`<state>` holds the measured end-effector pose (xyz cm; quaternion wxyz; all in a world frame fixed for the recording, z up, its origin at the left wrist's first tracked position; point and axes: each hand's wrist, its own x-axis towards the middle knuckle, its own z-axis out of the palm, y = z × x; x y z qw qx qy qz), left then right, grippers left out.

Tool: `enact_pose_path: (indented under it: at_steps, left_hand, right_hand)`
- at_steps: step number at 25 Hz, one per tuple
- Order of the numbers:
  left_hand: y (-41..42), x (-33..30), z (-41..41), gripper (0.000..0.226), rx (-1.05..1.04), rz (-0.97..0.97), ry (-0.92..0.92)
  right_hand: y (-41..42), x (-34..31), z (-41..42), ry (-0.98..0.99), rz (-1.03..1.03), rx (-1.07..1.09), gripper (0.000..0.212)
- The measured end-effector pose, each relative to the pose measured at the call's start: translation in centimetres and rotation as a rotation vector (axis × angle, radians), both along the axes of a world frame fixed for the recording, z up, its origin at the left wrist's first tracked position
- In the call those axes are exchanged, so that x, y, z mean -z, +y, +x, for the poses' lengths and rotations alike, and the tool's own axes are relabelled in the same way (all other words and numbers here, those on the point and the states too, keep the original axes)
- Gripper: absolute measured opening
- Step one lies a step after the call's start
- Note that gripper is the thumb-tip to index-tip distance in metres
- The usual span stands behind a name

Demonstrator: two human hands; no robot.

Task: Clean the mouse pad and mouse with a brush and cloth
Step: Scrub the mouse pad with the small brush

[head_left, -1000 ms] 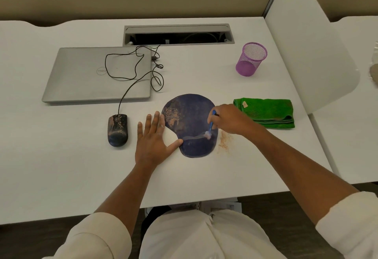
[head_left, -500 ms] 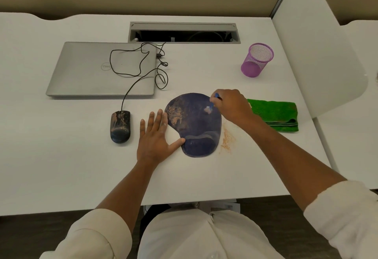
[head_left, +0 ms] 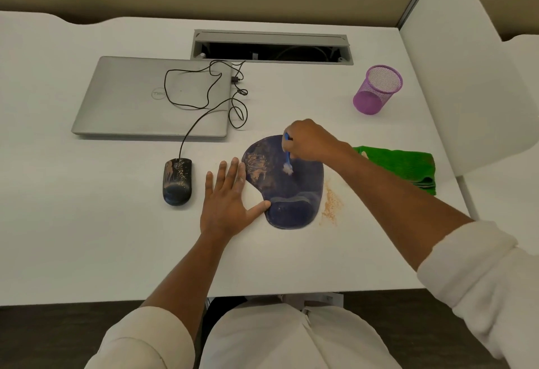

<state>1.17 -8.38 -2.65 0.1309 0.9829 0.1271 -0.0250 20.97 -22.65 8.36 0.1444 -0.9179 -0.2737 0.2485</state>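
Observation:
A dark blue mouse pad [head_left: 303,190] with a wrist rest lies on the white desk, and tan dust still covers its upper left part. My right hand [head_left: 309,141] grips a small blue brush [head_left: 288,158] over the pad's upper middle, white bristles down on the surface. My left hand [head_left: 227,196] lies flat on the desk, its thumb and forefinger touching the pad's left edge. A black corded mouse [head_left: 177,181], speckled with tan dust, sits to the left of that hand. A folded green cloth [head_left: 405,164] lies right of the pad, partly behind my right forearm.
A closed silver laptop [head_left: 140,97] lies at the back left with the mouse cord looped over it. A purple mesh cup [head_left: 376,90] stands at the back right. Swept tan dust [head_left: 331,204] lies on the desk beside the pad. An open cable tray [head_left: 271,48] and a white divider [head_left: 466,77] border the area.
My right hand moved the brush from the pad's lower right up to its top, and it now sweeps down the upper middle. The left hand has stayed flat in place.

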Motion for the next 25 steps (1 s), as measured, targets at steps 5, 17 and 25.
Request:
enact_pose_path:
  at_steps: [5,17,25]
  left_hand:
    - [0.1,0.1,0.1,0.109,0.004,0.006,-0.001]
    - [0.1,0.4,0.0,0.112,0.001,0.01,-0.008]
    - [0.1,0.3,0.0,0.111,0.005,0.006,-0.002]
  right_hand:
    - [1.3,0.7,0.0,-0.069,0.124,0.077,0.022]
    - [-1.7,-1.1,2.0,0.15,-0.298,-0.185,0.009]
    - [-2.0,-1.3,2.7,0.003,0.021,0.012,0.015]
